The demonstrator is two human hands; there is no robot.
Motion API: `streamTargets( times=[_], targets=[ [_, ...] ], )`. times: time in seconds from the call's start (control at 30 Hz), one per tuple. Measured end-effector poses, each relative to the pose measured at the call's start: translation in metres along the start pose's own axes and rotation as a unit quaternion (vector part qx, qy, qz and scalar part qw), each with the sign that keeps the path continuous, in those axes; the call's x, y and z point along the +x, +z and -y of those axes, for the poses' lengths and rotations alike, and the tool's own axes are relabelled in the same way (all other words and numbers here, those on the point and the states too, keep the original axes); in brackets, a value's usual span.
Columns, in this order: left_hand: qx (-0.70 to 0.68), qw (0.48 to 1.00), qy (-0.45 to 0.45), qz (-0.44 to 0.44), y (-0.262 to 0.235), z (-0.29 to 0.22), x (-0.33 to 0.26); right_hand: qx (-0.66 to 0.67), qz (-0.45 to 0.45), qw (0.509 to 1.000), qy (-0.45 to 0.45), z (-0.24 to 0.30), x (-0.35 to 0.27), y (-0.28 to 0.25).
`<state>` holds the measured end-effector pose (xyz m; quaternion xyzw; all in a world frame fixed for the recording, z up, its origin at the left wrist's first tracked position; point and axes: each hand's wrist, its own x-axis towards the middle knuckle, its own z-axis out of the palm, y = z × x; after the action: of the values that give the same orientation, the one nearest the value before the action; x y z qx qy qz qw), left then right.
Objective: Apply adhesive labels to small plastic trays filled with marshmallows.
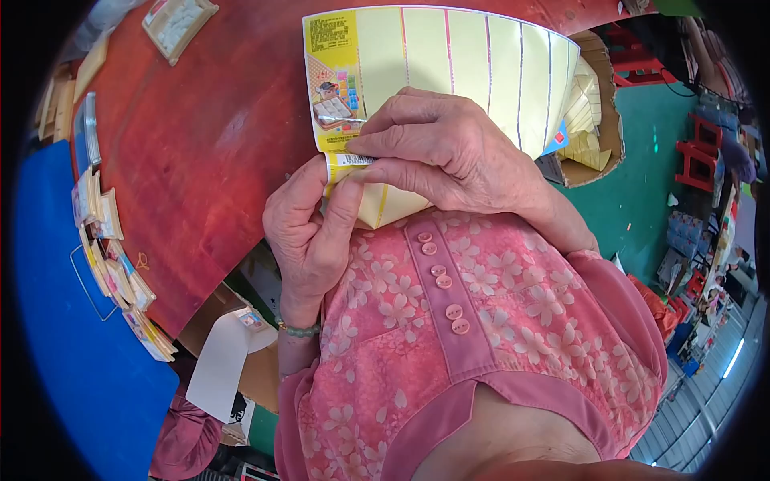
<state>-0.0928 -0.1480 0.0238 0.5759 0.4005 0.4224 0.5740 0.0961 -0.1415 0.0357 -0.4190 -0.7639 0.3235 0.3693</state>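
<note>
A large label sheet (429,68) spreads in front of my chest, its lower part bent toward me. Pale yellow strips divided by coloured lines cover most of it, and one printed yellow label (330,60) runs down its left side. My left hand (309,228) is closed on the sheet's lower left edge, thumb and forefinger pressed together. Just above, my right hand (445,148) pinches the printed label near its lower end. From its fingers a thin silvery thing (341,119) sticks out across the label; I cannot make out its kind.
On the red table (216,136) stands a small wooden tray (180,28) of white pieces. Several small packs (116,264) line its left edge beside a blue board (64,321). A cardboard box (605,104) of used yellow sheets is at the right, near red stools (698,152).
</note>
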Motion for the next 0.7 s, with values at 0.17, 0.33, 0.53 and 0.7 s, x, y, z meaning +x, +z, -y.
streamTargets(
  times=[0.17,0.33,0.53,0.7],
  targets=[
    [0.04,0.998,0.023,0.033,0.0,0.003,0.004,0.017,0.005,0.999,0.028,-0.001,-0.004,-0.003],
    [0.024,0.998,0.016,0.047,0.003,0.001,0.007,0.021,0.017,0.998,0.051,-0.001,-0.005,-0.007],
    [-0.051,0.995,-0.07,0.058,0.002,-0.003,0.008,0.037,-0.027,0.996,0.074,0.002,-0.009,-0.01],
    [-0.083,0.993,-0.082,0.036,0.004,0.001,0.006,0.04,-0.028,0.998,0.045,0.001,-0.01,-0.005]
  ],
)
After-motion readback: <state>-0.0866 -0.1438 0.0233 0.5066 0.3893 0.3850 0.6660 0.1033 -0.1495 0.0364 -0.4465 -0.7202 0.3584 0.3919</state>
